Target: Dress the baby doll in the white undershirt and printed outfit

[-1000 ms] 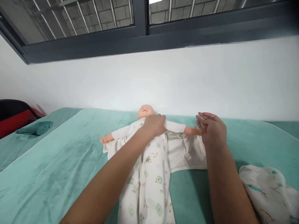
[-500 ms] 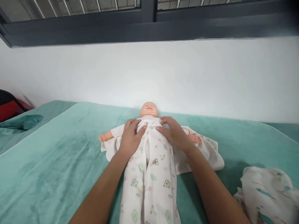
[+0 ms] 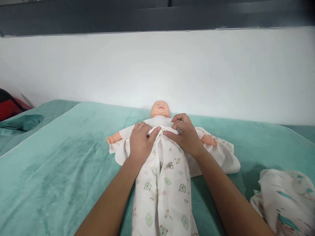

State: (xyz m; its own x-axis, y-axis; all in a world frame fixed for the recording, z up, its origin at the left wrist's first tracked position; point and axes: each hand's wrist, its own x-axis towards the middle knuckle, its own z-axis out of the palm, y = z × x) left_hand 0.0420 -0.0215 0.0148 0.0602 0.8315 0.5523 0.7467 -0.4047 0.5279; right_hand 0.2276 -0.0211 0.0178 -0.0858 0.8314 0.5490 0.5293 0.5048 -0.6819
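Observation:
A baby doll (image 3: 160, 108) lies on its back, head toward the wall, arms spread out to both sides. Printed white baby pants (image 3: 172, 177) with green animal figures cover its legs and reach up to its belly. My left hand (image 3: 141, 141) grips the waistband on the left side, thumb near the middle. On the right side, my right hand (image 3: 185, 134) pinches the same waistband between thumb and curled fingers. Beneath the doll a white garment (image 3: 225, 160) spreads out, showing beyond both of its arms. The doll's feet are outside the view.
A crumpled white printed cloth (image 3: 285, 200) lies at the lower right. The green bed cover (image 3: 69, 170) stretches out under everything. Behind it rises a white wall (image 3: 98, 68) below a dark window frame (image 3: 137, 19). A red and black object (image 3: 11, 106) is at the far left.
The waistband has come a little down from the doll's chest, showing more white top. My right fingers have curled in on it. The camera view has tilted down slightly.

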